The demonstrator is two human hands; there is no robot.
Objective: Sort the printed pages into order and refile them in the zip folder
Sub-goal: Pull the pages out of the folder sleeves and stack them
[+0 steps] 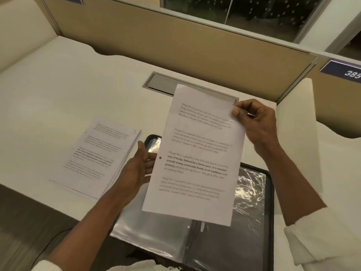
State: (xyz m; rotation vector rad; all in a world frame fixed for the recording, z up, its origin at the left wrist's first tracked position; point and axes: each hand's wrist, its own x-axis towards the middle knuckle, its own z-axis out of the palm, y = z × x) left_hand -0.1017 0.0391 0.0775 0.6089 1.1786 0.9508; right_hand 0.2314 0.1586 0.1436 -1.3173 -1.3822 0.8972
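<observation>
A pale desk [58, 85] in a cubicle, with a tan partition [175, 45] behind it. Nearest me, at the desk's front edge, the folder [270, 202] lies open, black-rimmed, its clear sleeves crinkled and glaring under the light. Above it a single page [195, 153] is held off the desk, its long axis running roughly six to twelve o'clock, the top leaning a touch toward one. It carries four blocks of print, the third partly bold, and a dark dot by the left margin. The left hand [136, 169] stands at the page's nine o'clock edge, fingers straight and loose, gripping nothing; whether the tips touch the sheet I cannot tell. The stack [93, 153] lies flat at nine o'clock from that hand, just beside it, so I'd judge the left hand the nearer one for passing the page across. Farther out, the right hand [256, 122] pinches the page's one o'clock corner, thumb in front. Beyond, a grey hatch [160, 83] sits in the desk.
</observation>
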